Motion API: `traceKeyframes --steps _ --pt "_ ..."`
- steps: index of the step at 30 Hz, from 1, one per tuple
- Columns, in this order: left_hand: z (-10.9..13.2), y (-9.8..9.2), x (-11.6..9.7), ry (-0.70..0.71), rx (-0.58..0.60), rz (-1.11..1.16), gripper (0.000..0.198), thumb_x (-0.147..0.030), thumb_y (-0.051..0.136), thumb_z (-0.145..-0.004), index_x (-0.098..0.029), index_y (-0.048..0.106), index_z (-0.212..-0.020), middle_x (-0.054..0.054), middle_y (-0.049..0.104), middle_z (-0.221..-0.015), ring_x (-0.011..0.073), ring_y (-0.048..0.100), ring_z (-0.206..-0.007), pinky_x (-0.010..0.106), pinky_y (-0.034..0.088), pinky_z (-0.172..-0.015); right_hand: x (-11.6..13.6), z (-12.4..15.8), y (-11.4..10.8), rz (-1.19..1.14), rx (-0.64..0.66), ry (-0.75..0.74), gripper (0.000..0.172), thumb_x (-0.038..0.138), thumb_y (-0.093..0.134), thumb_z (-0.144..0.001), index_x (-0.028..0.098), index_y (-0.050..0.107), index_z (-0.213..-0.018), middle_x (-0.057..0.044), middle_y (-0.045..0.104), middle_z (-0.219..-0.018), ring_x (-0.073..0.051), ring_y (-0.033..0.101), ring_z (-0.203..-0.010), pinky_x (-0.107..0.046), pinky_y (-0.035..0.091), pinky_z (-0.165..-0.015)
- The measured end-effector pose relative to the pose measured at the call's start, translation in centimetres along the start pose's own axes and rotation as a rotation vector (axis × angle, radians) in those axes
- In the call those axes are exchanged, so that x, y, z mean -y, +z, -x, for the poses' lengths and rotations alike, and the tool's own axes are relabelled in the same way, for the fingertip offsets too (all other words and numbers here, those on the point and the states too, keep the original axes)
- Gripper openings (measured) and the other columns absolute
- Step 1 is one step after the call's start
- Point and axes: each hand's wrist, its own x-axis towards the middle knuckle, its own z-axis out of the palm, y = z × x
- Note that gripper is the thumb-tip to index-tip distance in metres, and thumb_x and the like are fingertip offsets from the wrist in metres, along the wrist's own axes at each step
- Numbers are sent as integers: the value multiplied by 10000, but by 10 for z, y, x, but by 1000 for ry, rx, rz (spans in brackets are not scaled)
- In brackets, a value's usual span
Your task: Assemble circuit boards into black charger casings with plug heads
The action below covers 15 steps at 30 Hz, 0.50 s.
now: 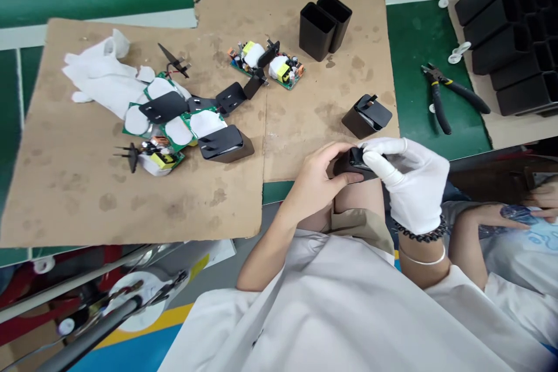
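Observation:
My bare left hand (pixel 325 177) is wrapped round a black plastic charger case (pixel 343 164), held just above my lap at the table's edge. My right hand (pixel 405 177), in a white glove, closes its thumb and fingers at the case's upper opening. Part of the case is hidden by both hands, and what lies inside it is hard to see. Just beyond stands another black charger case (pixel 366 117), its pronged cover tilted on top. Farther left lies a black charger case (pixel 225 144) on its side, beside several green circuit boards (pixel 178 129) with white pads.
Cardboard (pixel 300 133) covers the table. Two open black cases (pixel 317 32) stand at the back; circuit boards (pixel 285 71) lie left of them. A white glove (pixel 102 72) is far left. Cutting pliers (pixel 453 90) and stacked black cases (pixel 501 46) are right, near another person's arm (pixel 468 238).

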Motion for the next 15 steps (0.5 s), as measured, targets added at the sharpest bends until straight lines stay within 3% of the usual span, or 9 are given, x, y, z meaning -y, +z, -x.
traceKeyframes --steps 6,10,15 --pt "2 -3 0 2 20 76 300 -197 809 -783 -190 702 -1063 43 736 -1095 204 678 -1057 301 528 -950 1 -8 0 -99 -38 109 130 326 862 -773 253 755 -772 -1 755 -801 -174 719 -718 -299 617 -662" --pt "2 -2 2 9 21 128 297 -198 806 -787 -191 697 -1063 45 730 -1110 206 678 -1083 310 528 -982 2 -5 0 -77 -21 65 95 308 830 -813 251 755 -808 -7 759 -844 -182 730 -789 -318 621 -741" --pt "1 -1 9 38 -4 153 302 -203 777 -818 -210 689 -1107 52 714 -1194 230 660 -1168 366 518 -1064 -6 3 5 23 21 -151 50 223 782 -857 240 745 -886 -25 767 -961 -197 734 -929 -370 611 -883"
